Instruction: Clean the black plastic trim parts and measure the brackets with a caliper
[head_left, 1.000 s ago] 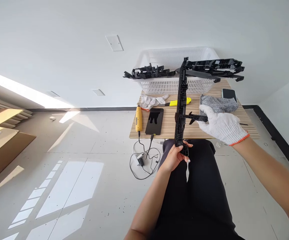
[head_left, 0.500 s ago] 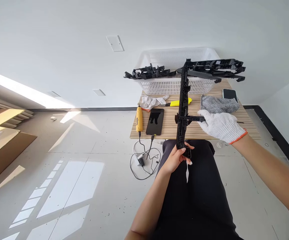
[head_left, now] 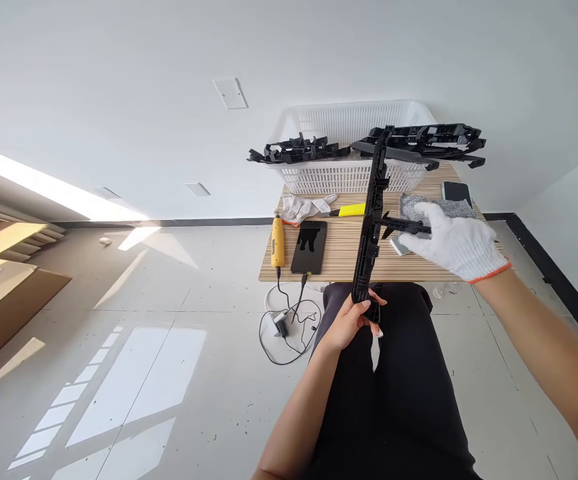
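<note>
My left hand (head_left: 353, 323) is bare and closed round the lower end of a long black plastic part (head_left: 370, 223), which stands tilted above my lap with its top reaching the basket. A pale strip (head_left: 375, 353) hangs below those fingers. My right hand (head_left: 456, 239), in a white knitted glove with an orange cuff, grips a black caliper (head_left: 405, 225). The caliper's jaws point left, close beside the middle of the part; whether they touch it I cannot tell. Behind the glove lies a grey cloth-like item (head_left: 411, 203), partly covered.
A white basket (head_left: 319, 179) holding several black plastic parts (head_left: 299, 148) stands at the table's back. On the slatted table (head_left: 339, 260) lie a yellow corded tool (head_left: 278, 243), a dark tablet (head_left: 309, 247), a white glove (head_left: 301, 208), a yellow-handled knife (head_left: 353, 210) and a phone (head_left: 456, 192).
My right hand has drawn the caliper rightwards, off the black part it lay across. The part's upper end has tipped slightly right; my left hand keeps its grip.
</note>
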Demonstrator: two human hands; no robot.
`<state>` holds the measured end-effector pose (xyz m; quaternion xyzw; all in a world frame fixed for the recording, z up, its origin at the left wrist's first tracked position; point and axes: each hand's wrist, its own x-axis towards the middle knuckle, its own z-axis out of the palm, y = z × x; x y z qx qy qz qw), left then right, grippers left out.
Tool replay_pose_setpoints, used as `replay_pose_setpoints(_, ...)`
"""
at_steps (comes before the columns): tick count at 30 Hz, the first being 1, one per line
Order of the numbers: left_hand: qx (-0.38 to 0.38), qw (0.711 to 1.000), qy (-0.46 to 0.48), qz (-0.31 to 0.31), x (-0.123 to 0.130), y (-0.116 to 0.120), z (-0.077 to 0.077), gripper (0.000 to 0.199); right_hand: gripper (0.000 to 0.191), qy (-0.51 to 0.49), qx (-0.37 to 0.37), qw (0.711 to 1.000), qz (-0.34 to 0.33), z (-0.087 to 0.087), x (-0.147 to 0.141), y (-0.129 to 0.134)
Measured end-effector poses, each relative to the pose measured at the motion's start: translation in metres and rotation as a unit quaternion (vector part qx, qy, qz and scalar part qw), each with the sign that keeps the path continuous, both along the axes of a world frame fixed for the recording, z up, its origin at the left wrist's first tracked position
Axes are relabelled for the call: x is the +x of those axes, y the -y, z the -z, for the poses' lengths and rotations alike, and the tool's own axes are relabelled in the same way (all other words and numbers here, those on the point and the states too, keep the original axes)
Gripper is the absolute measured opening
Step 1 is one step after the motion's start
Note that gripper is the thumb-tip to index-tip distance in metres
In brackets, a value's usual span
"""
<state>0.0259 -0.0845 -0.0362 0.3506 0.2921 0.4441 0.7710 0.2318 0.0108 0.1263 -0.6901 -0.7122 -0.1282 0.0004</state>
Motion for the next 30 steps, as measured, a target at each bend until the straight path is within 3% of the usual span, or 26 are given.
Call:
replay_pose_setpoints(2, -0.002, 1.000, -0.001, 0.009, 0.006, -0.001, -0.002, 0.033, 0.084, -0.008, -0.024, 1.000, 0.001, 0.003, -0.005, -0.001)
replay_pose_setpoints(6, 0.022, 0.998, -0.050, 0.033, 0.011, 0.002, -0.007, 0.034, 0.072, -0.003, -0.021, 1.000, -0.001, 0.004, -0.007, 0.000)
replay_pose_setpoints(13, 0.056, 0.992, -0.108, 0.020, -0.002, 0.005, -0.008, 0.035, 0.069, 0.034, -0.040, 0.999, -0.003, 0.008, -0.001, -0.005)
replay_pose_setpoints(19, 0.040, 0.996, -0.074, 0.031, 0.003, 0.004, -0.006, 0.037, 0.056, 0.045, -0.043, 0.994, -0.087, 0.010, 0.003, -0.006)
replay_pose_setpoints(22, 0.041, 0.995, -0.084, 0.033, 0.006, 0.005, -0.007, 0.039, 0.053, 0.054, -0.040, 0.993, -0.092, 0.008, 0.007, -0.005)
replay_pose_setpoints(26, 0.047, 0.993, -0.100, 0.039, 0.004, 0.006, -0.008, 0.037, 0.056, 0.048, -0.046, 0.996, -0.063, 0.007, 0.010, -0.005)
replay_pose_setpoints(30, 0.054, 0.992, -0.108, 0.035, 0.000, 0.006, -0.007, 0.036, 0.082, 0.013, -0.027, 0.999, -0.028, 0.008, 0.009, -0.006)
